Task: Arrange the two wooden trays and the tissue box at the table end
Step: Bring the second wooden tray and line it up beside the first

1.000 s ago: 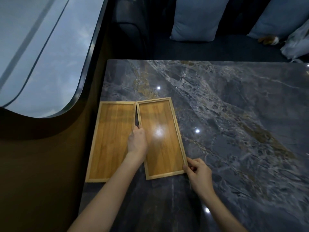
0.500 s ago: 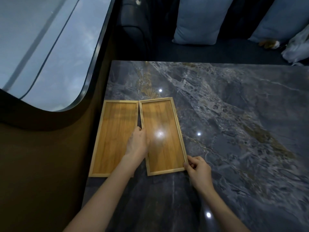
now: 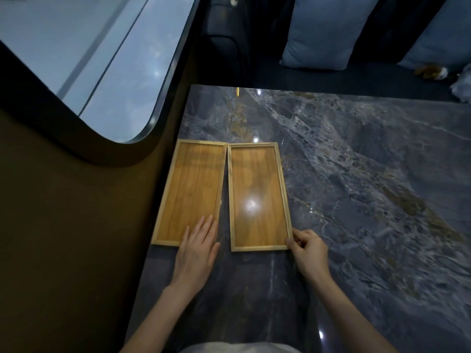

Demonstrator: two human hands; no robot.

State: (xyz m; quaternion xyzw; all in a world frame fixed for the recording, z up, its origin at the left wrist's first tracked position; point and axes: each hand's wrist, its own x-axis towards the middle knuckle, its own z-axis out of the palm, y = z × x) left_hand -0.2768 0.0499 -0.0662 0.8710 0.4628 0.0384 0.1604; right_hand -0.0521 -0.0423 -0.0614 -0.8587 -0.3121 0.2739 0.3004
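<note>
Trays side by side at the marble table's left end

Two shallow wooden trays lie flat on the dark veined marble table (image 3: 369, 200), long sides running away from the person, close to the table's left edge beside the brown wall panel (image 3: 76, 238). The left tray (image 3: 191, 184) sits nearest that edge; the right tray (image 3: 256, 189) lies just beside it. Their far corners nearly meet, while a thin wedge of dark tabletop opens between them toward the near end, so the two are not quite parallel. A bright ceiling light reflects off the floor of the right tray.

The left hand (image 3: 197, 248) lies open and flat, fingers (image 3: 204, 226) extended and together, resting over the near right corner of the left tray, with the palm over the table just in front of it. It grasps nothing. The right hand (image 3: 307, 247) is curled at the near right corner of the right tray, thumb and fingertips pinching the raised rim there.

No tissue box shows anywhere in the head view. Beyond the far table edge stands a dark sofa (image 3: 280, 72) with pale blue cushions (image 3: 323, 29). A rounded window (image 3: 102, 59) fills the upper left.
</note>
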